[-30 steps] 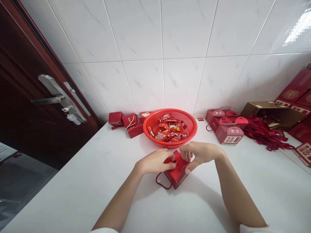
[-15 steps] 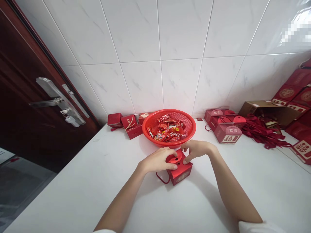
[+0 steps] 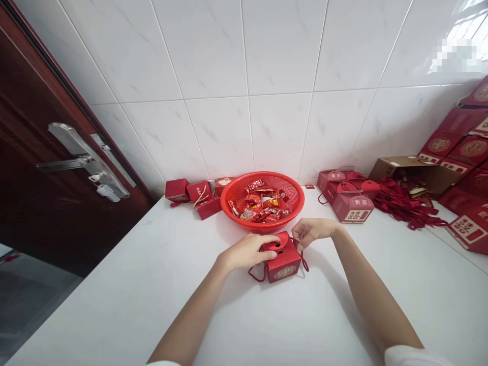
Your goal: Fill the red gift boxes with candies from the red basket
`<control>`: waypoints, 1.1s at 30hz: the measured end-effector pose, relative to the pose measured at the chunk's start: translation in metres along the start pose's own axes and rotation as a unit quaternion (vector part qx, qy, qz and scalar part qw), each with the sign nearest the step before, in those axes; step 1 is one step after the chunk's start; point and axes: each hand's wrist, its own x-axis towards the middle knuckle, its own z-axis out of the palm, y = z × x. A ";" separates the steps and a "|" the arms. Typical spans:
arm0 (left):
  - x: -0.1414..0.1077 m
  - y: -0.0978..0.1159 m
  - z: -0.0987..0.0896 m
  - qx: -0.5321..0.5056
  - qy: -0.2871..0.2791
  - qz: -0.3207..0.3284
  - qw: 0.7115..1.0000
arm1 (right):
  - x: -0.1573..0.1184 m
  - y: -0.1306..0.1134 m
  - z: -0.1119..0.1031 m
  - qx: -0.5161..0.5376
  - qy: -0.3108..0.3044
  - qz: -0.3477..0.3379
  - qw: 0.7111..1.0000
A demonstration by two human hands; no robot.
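A small red box (image 3: 284,262) with two round holes in its top flaps stands on the white table (image 3: 152,284). My left hand (image 3: 249,251) grips its left side and top, the thumb and fingers pressing on the flaps. At the box's right side my right hand (image 3: 307,233) pinches a dark red cord (image 3: 304,260) that hangs in a loop. Another cord loop (image 3: 257,275) sticks out at the left, below my left hand. Just behind the box is a red plastic basket (image 3: 236,223) holding several red-wrapped sweets (image 3: 263,203).
Red boxes (image 3: 204,199) lie left of the basket. To the right stand more boxes (image 3: 353,207), a heap of red ribbons (image 3: 407,206) and an open cardboard box (image 3: 392,165). Boxes are stacked (image 3: 470,147) at the far right. A tiled wall is behind, a door (image 3: 34,101) at left.
My right hand has moved off the box's top to its right side and taken hold of the cord, which now shows there. The box has turned slightly, and the view has shifted a little.
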 end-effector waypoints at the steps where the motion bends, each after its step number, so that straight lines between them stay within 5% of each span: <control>1: 0.000 0.000 0.000 -0.002 0.000 -0.010 1.000 | -0.003 -0.001 0.000 0.030 0.005 -0.005 1.000; 11: 0.002 0.009 0.006 0.009 0.084 0.035 0.996 | -0.024 -0.038 0.010 0.165 0.118 -0.114 0.973; 15: -0.007 0.017 -0.001 -0.134 0.104 0.033 0.985 | -0.034 -0.059 0.023 0.143 0.130 -0.098 0.976; 21: -0.024 0.033 -0.019 -0.370 0.094 0.140 0.914 | -0.044 -0.069 0.034 0.100 0.225 -0.093 0.965; 28: -0.011 0.054 -0.003 -0.427 0.052 0.204 0.879 | -0.042 -0.072 0.051 0.001 0.325 -0.107 0.940; 33: -0.002 0.068 0.001 -0.388 0.077 0.206 0.895 | -0.040 -0.073 0.058 -0.058 0.405 -0.108 0.906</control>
